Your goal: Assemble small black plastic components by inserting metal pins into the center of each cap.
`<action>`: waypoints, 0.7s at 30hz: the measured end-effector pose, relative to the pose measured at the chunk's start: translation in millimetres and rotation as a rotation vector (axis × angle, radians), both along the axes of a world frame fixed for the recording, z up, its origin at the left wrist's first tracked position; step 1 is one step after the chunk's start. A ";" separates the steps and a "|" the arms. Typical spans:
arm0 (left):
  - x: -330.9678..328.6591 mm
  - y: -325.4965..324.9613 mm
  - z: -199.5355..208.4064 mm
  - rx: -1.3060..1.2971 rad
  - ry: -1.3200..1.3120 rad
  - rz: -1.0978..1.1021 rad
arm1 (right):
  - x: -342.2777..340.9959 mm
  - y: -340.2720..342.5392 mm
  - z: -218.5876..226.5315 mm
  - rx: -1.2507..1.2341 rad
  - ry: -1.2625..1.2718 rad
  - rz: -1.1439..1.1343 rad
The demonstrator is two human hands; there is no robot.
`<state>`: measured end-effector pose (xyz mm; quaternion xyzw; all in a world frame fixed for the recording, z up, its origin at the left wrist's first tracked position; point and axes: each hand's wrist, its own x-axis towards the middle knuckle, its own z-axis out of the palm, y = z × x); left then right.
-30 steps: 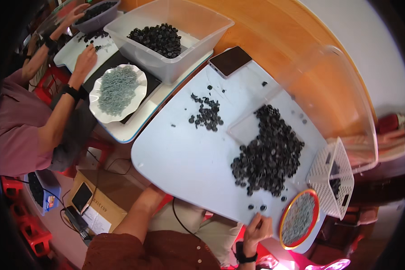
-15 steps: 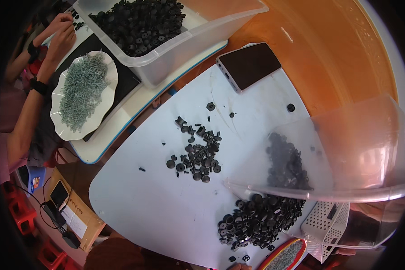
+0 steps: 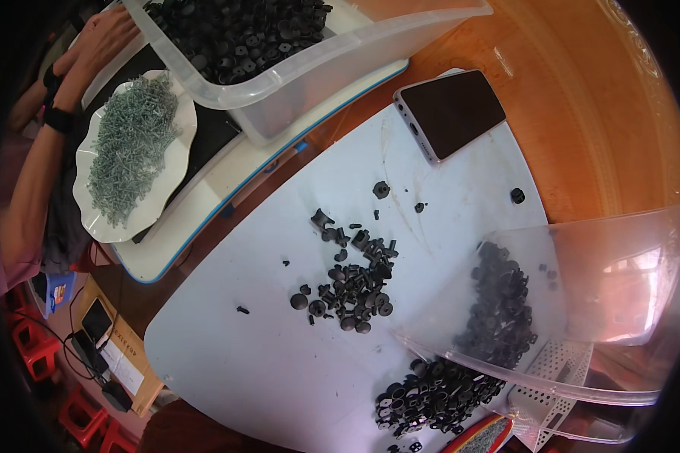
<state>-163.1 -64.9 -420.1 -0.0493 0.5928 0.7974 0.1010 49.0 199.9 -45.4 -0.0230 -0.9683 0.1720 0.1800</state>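
Note:
Neither of my hands shows clearly. A clear plastic bin [image 3: 619, 287] is tilted over the right side of the white table [image 3: 227, 355]; whatever supports it is hidden. Through its wall I see part of a pile of small black plastic parts [image 3: 502, 302]. More of this pile [image 3: 438, 396] lies uncovered below the bin's rim. In the middle of the table is a smaller loose heap of black caps and pegs [image 3: 359, 283], with several stray pieces around it. At the lower edge sits a red-and-yellow-rimmed dish [image 3: 483, 436] of small metal screws.
A phone [image 3: 452, 113] lies at the table's far corner. Beyond the left edge, another table carries a translucent bin [image 3: 279, 98] of black parts and a white scalloped plate [image 3: 87, 162] of screws. Another person's hands [image 3: 102, 41] are there. A white perforated basket [image 3: 559, 377] stands at right.
The view has shifted, so the table's contents sit lower and farther right. The clear bin's rim has tilted down to the right. Fingertips at the lower edge have left the view.

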 end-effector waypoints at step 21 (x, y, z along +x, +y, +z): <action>59.0 -133.9 136.4 -0.538 0.425 -0.150 | -8.6 -1.1 -16.7 0.021 0.254 0.084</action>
